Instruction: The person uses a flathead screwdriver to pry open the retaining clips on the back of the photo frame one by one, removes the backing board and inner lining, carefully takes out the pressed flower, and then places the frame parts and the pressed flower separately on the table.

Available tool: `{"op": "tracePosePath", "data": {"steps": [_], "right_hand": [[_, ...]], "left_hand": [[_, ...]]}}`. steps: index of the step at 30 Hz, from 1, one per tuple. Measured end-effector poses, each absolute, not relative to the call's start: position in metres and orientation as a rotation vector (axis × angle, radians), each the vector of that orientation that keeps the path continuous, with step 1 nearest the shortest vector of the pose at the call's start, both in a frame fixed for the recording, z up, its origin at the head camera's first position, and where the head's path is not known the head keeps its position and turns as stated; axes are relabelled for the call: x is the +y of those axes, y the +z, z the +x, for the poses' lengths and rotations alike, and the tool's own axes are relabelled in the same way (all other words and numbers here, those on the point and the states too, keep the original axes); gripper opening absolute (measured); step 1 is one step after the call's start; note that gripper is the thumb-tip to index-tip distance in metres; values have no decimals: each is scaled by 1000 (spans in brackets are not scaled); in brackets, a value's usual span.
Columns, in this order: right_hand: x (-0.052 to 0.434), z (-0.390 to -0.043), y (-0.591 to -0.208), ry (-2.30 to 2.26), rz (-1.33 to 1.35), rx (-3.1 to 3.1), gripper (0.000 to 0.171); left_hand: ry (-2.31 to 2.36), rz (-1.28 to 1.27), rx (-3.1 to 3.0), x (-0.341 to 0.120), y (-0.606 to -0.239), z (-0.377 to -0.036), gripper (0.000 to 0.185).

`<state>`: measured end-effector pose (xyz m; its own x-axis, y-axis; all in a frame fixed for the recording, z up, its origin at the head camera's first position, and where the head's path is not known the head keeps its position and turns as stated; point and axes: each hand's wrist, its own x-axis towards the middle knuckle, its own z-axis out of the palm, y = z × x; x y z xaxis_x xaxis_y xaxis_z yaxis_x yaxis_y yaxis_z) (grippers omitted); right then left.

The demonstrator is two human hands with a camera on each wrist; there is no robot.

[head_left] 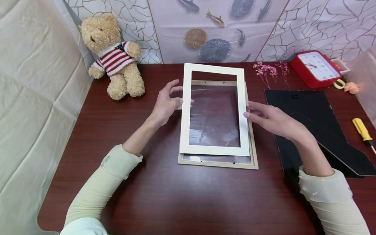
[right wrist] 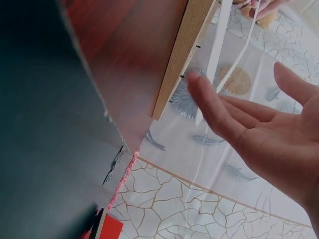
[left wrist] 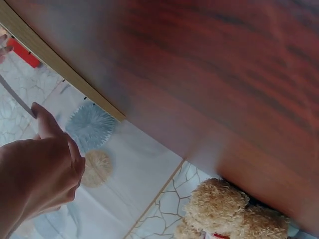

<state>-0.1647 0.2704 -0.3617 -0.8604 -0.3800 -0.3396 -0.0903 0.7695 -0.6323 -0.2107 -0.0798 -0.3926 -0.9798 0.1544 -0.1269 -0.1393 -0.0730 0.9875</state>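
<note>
A white mat board (head_left: 215, 109) lies slightly askew on top of a wooden picture frame (head_left: 218, 161), which rests flat in the middle of the dark red surface (head_left: 164, 192). The mat's window shows the clear pane of the frame beneath it.

The left hand (head_left: 167, 104) is at the mat's left edge, its fingers (head_left: 173, 85) spread and relaxed, the tips touching or just beside that edge; the left wrist view shows one fingertip up against a thin edge. The right hand (head_left: 271, 119) is at the mat's right edge with fingers (right wrist: 219, 107) straight and held loosely together, the tips at the border of the mat. Neither hand curls around anything.

A black backing board (head_left: 314, 127) lies on the surface just right of the frame, under the right forearm. Farther right is a yellow screwdriver (head_left: 363, 130). At the back are a red clock (head_left: 315, 68), pink dried flowers (head_left: 268, 71) and, to the left, a teddy bear (head_left: 114, 57) in a striped sweater.
</note>
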Motion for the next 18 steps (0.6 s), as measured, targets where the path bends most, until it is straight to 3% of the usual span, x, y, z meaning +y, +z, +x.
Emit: {"op": "tracePosePath", "data": {"steps": [11,18], "right_hand": [[270,-162,-359,-1018,-331,2445,70],[265,-155,-351,-1007,-297,2429,73]], "left_hand": [[2180,-1,2021,-87,-389,-205,66],[1773,133,2419,-86,-388,-187,56]]}}
